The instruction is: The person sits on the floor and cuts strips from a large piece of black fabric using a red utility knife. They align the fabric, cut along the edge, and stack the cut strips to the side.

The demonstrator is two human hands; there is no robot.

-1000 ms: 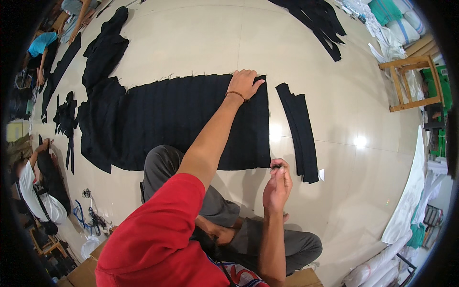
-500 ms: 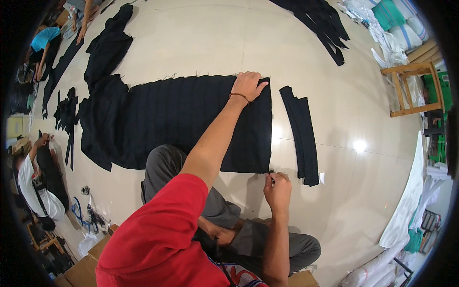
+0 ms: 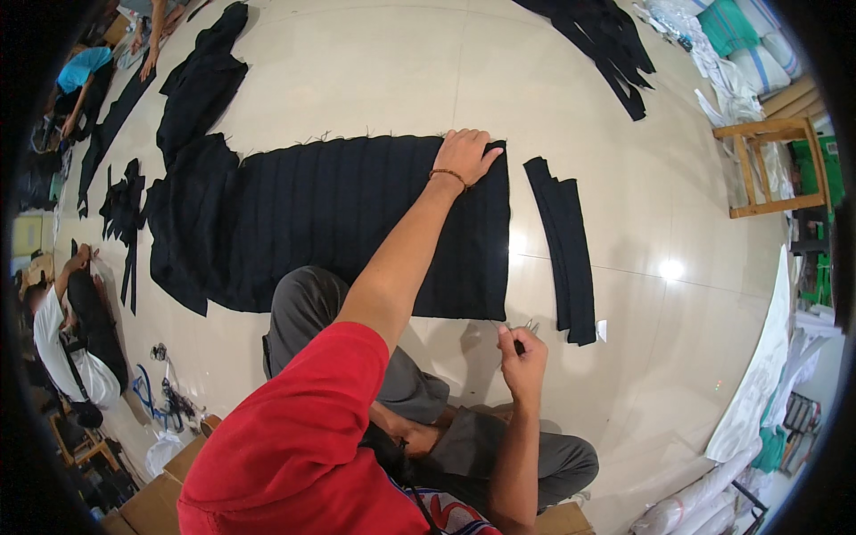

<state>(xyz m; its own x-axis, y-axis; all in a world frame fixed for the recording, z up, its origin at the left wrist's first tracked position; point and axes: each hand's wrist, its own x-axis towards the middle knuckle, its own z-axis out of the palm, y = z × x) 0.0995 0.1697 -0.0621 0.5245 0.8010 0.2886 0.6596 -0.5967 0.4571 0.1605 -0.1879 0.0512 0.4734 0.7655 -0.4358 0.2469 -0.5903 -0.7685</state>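
A long black cloth [image 3: 357, 214] with crosswise creases or folds lies on the floor in front of me, loose threads along its far edge. My left hand [image 3: 464, 156] rests on its far right corner, fingers lying over the edge and the thumb apart. By the near right corner, just off the cloth, my right hand [image 3: 524, 361] is closed around what looks like small scissors [image 3: 532, 326]. Their metal tips stick out above the fist; the handle is mostly hidden. Right of the cloth lie narrow black fabric strips [image 3: 566, 254], one overlapping another.
Bunched black fabric [image 3: 201, 98] and cut scraps [image 3: 123, 205] lie at the left. More black pieces [image 3: 597, 40] are at the far right. A wooden frame [image 3: 776, 168] stands near stacked sacks [image 3: 758, 67]. Co-workers [image 3: 76, 348] sit along the left side.
My right hand has turned slightly and drawn away from the cloth's near corner, so metal tips now show. My left hand stays on the far corner.
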